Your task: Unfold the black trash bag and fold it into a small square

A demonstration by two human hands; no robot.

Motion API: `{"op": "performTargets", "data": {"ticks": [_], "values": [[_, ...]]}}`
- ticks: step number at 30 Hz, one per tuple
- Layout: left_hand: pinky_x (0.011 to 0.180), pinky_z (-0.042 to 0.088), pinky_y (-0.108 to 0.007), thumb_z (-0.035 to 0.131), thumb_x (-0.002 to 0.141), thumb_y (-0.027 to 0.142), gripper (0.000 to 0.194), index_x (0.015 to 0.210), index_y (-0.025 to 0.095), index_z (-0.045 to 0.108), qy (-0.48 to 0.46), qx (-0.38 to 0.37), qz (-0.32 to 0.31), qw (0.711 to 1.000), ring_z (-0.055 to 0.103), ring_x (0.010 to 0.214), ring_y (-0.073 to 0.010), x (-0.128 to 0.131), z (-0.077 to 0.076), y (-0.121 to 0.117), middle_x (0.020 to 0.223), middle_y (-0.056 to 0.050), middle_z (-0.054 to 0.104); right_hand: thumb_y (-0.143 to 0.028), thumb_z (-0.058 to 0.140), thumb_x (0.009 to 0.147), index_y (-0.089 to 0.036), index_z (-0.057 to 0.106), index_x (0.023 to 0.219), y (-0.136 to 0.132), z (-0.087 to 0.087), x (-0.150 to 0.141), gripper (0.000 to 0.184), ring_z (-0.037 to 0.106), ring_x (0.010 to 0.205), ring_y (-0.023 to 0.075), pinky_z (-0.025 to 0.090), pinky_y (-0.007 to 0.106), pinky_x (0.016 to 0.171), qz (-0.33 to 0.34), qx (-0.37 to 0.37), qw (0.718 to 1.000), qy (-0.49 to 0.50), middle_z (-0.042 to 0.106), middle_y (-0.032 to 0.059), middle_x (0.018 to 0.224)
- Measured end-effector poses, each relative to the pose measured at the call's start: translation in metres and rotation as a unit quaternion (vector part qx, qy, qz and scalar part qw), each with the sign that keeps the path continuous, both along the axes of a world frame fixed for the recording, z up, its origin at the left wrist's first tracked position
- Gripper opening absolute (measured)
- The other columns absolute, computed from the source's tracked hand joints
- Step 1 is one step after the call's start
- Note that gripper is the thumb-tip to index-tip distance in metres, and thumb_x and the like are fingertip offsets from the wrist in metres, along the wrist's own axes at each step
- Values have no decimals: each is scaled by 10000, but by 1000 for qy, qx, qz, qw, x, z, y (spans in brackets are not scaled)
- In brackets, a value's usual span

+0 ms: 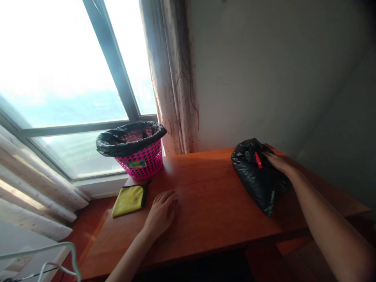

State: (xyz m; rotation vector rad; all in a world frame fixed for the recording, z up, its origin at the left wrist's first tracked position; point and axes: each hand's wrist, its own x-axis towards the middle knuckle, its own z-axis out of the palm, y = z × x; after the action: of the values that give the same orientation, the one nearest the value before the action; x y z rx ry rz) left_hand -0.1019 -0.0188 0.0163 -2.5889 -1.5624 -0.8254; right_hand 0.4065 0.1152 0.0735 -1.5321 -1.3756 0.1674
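My left hand (161, 213) lies flat on the wooden table (211, 203), fingers together and stretched out, holding nothing, just right of a folded yellow cloth (128, 200). My right hand (276, 161) rests on top of a tied black rubbish bag (257, 176) with a red drawstring (258, 159) at the table's far right. Its fingers touch the bag beside the drawstring; whether they grip it does not show.
A pink perforated basket (141, 160) lined with a black bag (129, 138) stands at the table's back left by the window. A patterned curtain (176, 78) hangs behind it. White cables (44, 254) run at the bottom left. The grey wall lies behind.
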Motion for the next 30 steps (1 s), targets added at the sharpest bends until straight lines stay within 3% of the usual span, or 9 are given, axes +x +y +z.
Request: {"op": "performTargets", "data": {"ticks": [3,6,11,14,17,22,26,30], "values": [[1028,474,-454,467,914,193,311,1176,215,633,-16,-10,-6,1000,586,1171,-258,6,0,-1,1281,-96,630,-408,532,918,-145,734,912,2,-16,-19,332,716,819,255,546,443,812,76,-73,994,-4,751,159,973],[1034,474,-449,480,863,133,364,1185,212,632,-44,-19,-10,999,579,1195,-260,10,2,-1,1305,-98,617,-362,510,916,-184,750,893,-4,-31,-46,300,704,976,265,504,453,957,127,-95,987,-19,752,123,1029],[993,506,-379,464,820,100,406,1170,211,637,-145,-33,-30,988,605,1175,-238,25,29,-5,1290,-94,625,-367,550,882,-209,736,1020,-22,-47,-108,281,622,1168,279,405,482,1091,170,-87,980,-53,709,98,1175],[971,512,-345,468,813,88,385,1130,212,648,-209,-19,-49,976,624,1139,-221,38,58,-7,1221,-85,659,-400,555,885,-204,709,1112,-40,-39,-142,336,527,1288,289,352,501,1134,171,-47,979,-99,627,108,1318],[951,517,-323,469,806,62,390,1123,201,649,-238,-5,-84,968,639,1097,-206,52,89,-5,1181,-86,673,-438,515,919,-211,655,1223,-63,-14,-160,404,432,1371,288,336,503,1150,168,21,974,-153,497,112,1460],[879,536,-291,509,870,112,295,1105,190,669,-211,8,-141,967,670,1006,-193,85,127,14,1104,-80,701,-328,503,916,-218,659,1164,-90,24,-158,313,599,1153,260,462,436,1032,140,85,972,-168,674,92,1198],[914,508,-296,526,874,130,286,1101,198,686,-91,9,-211,973,660,1018,-199,118,142,42,1095,-57,716,-280,518,880,-206,685,1041,-97,20,-156,243,633,1046,265,506,416,940,153,45,969,-188,706,85,1086],[889,499,-279,477,869,84,332,1082,207,700,8,10,-247,969,663,995,-192,140,141,68,1080,-44,726,-217,509,869,-221,672,1077,-103,4,-161,264,629,1025,268,505,432,930,172,41,961,-211,702,82,1073]]}}
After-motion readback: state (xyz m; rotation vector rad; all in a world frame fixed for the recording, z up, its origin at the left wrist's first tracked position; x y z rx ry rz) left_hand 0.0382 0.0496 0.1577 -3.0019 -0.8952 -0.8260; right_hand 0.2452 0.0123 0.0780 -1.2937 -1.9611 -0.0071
